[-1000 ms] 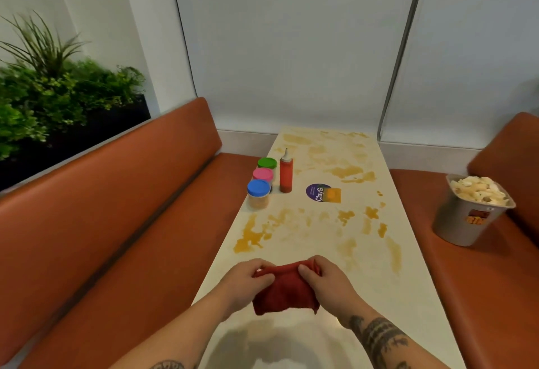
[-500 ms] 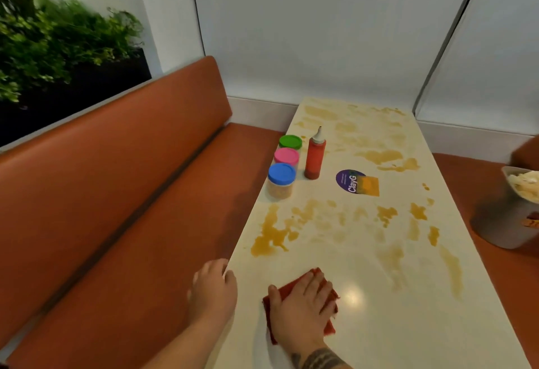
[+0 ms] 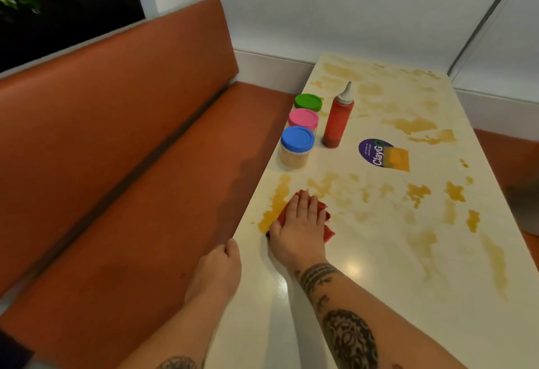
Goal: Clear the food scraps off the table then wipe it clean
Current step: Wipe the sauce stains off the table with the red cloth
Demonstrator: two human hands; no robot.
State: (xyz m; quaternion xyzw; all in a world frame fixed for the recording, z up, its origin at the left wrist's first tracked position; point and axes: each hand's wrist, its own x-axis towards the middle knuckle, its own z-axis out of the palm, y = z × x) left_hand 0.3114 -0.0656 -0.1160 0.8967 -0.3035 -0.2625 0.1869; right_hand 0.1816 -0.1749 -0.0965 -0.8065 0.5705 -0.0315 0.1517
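Right hand (image 3: 300,223) covers most of the crumpled red cloth (image 3: 329,233). Left hand (image 3: 215,272) fingers hidden below the cream tabletop (image 3: 379,295) edge. Small print on the round purple sticker (image 3: 374,151) unreadable. Grey object (image 3: 525,208) cut off at right.

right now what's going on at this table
A person is wiping the table. Their right hand presses flat on a red cloth at a yellow smear near the left edge. The left hand rests at that edge. Yellow stains cover much of the top. Three lidded jars and a red squeeze bottle stand farther along.
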